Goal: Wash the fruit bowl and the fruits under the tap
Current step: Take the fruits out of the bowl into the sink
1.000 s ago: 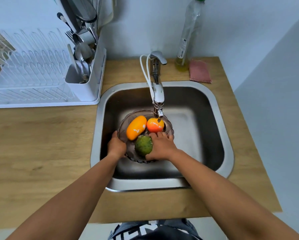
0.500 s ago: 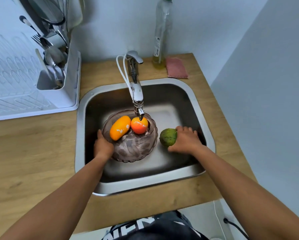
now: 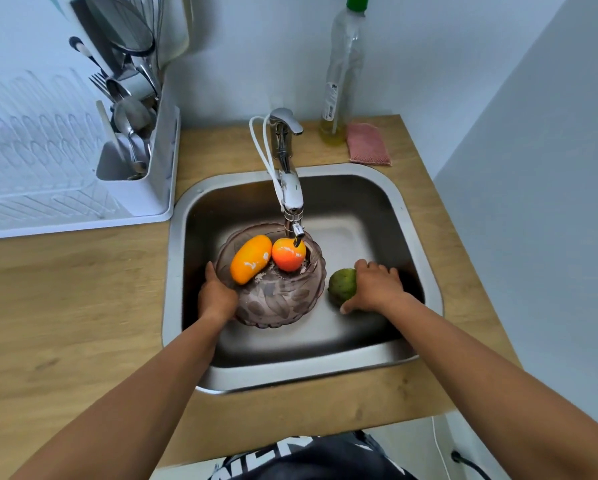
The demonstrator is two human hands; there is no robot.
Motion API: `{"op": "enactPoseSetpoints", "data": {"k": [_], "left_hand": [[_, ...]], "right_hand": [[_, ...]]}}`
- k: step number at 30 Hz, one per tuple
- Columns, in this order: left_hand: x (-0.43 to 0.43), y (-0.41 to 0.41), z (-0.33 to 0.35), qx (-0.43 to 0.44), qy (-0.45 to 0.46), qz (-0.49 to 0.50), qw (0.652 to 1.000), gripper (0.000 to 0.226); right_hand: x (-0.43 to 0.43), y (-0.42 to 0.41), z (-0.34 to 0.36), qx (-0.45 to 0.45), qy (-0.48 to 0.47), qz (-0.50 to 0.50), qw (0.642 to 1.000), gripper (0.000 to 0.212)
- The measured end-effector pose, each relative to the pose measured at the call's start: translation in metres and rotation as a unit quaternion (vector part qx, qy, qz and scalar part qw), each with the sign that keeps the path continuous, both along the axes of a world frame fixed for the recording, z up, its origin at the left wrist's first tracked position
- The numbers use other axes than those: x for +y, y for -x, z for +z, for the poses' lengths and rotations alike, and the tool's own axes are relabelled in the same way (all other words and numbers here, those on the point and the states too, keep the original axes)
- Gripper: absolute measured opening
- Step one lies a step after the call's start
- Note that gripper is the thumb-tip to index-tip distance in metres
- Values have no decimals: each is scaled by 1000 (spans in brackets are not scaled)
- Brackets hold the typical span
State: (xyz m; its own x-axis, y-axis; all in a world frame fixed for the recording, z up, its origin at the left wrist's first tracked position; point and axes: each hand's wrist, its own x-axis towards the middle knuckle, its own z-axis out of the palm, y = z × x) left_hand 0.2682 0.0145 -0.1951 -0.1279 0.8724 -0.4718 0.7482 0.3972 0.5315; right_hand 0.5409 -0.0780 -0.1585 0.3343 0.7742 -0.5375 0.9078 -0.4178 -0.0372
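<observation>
left hand [image 3: 218,296] grips bowl [image 3: 277,303] rim; right hand [image 3: 377,289] cups green fruit [image 3: 341,285].

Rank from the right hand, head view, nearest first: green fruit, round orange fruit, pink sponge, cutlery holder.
1. green fruit: under the right hand, on the sink floor.
2. round orange fruit: in the bowl, under the spout.
3. pink sponge: counter, behind the sink.
4. cutlery holder: far left, in the rack.

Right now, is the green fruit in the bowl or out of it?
Out. The green fruit sits on the sink floor right of the bowl, under the right hand.
</observation>
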Motion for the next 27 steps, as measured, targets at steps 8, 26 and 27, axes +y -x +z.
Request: {"op": "enactPoseSetpoints", "data": {"k": [8, 26, 27], "left_hand": [[-4, 1, 2, -10, 9, 12, 1000, 79], [-10, 6, 6, -36, 28, 17, 999, 82], [-9, 5, 5, -35, 28, 15, 999, 82]], "right_hand": [[57, 49, 9, 57, -160, 61, 984, 79], [69, 61, 1, 127, -290, -65, 946, 71], [67, 51, 3, 118, -293, -84, 945, 74]]}}
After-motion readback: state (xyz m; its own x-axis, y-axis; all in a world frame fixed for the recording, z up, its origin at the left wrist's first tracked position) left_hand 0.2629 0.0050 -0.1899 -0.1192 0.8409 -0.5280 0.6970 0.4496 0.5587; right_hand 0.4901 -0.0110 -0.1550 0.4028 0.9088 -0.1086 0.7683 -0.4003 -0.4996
